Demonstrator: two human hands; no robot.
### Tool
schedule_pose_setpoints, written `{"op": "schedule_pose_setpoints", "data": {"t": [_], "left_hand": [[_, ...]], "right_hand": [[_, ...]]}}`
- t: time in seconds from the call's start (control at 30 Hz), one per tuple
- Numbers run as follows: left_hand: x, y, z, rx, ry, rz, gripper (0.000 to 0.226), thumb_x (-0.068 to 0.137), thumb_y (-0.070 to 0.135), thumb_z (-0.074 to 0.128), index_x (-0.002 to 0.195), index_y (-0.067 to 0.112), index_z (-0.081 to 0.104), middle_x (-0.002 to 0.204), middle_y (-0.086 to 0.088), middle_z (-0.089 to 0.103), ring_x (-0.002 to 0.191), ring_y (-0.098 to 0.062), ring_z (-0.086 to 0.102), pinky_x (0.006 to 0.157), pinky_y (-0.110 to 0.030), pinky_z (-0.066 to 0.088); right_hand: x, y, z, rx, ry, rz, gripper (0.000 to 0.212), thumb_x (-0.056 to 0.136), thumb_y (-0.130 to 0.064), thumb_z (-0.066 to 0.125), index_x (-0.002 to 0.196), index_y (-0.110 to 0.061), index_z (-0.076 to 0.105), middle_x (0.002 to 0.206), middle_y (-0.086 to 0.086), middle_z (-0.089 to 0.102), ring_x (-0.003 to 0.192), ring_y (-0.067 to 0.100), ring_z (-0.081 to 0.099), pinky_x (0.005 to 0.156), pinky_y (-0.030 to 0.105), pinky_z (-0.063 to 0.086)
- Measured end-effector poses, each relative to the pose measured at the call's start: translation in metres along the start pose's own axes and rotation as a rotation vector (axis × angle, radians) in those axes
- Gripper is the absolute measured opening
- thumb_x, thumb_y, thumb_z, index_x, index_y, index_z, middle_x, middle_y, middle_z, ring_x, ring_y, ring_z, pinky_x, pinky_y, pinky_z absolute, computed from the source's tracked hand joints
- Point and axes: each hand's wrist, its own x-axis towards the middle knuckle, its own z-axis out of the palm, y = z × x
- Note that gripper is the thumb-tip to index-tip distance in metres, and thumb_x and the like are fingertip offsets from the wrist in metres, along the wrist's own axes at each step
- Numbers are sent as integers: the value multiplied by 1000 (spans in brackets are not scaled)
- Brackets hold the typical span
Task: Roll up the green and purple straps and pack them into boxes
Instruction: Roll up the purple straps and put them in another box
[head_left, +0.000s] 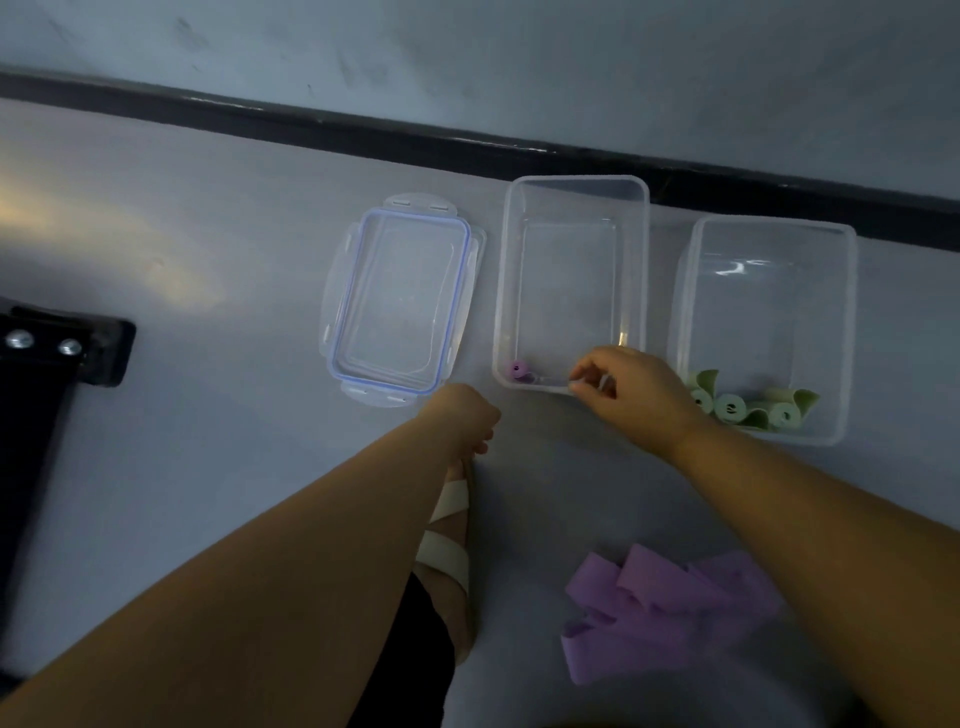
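Two boxes sit open; right hand (631, 395) reaches over the middle box (571, 208) near edge, fingers pinched, grip unclear. Left hand (460, 421) curls loosely, empty. Purple straps (670, 608) at 5 o'clock.

Two clear boxes stand side by side: the middle box (571, 208) holds one purple roll (517, 370), the right box (769, 244) holds about four green rolls (730, 404), though their overlap makes the count unsure. One lid (402, 306) lies to the left. One loose heap of purple straps (670, 608) lies nearer; how many is unclear
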Motion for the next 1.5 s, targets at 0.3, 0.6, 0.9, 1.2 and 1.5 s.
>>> {"op": "schedule_pose_setpoints", "data": {"t": [0.3,0.6,0.9,1.2,1.5], "left_hand": [[-44,7,102,390,-118,128,33,94,20,47,118,0,59,122,-17,60,109,-31,59,92,-36,49],[-63,-13,165,543,-218,167,65,87,20,60,144,15,29,145,-14,37,127,-28,44,102,-29,39],[-79,15,142,383,-144,367,35,94,18,53,125,2,56,127,-19,57,118,-28,53,91,-27,38],[-82,27,126,294,6,357,33,96,15,43,121,-1,57,120,-23,59,109,-34,55,90,-29,42],[-88,38,120,336,0,354,34,98,21,43,122,2,58,122,-19,59,110,-31,54,85,-25,37]], "right_hand": [[-115,74,20,-6,-197,476,26,83,-31,65,102,-15,61,110,7,59,100,26,56,90,37,46],[-167,105,50,15,-424,615,23,92,-27,52,101,-10,65,103,11,66,92,25,59,76,31,41],[-119,52,3,1171,94,676,19,96,-20,46,79,-15,51,71,7,57,53,15,59,48,25,51],[-147,113,19,342,302,899,40,75,-22,63,111,-4,58,112,17,56,98,33,58,86,41,46],[-162,137,26,153,-64,930,26,93,-12,49,112,0,62,112,20,62,106,31,58,85,34,44]]}}
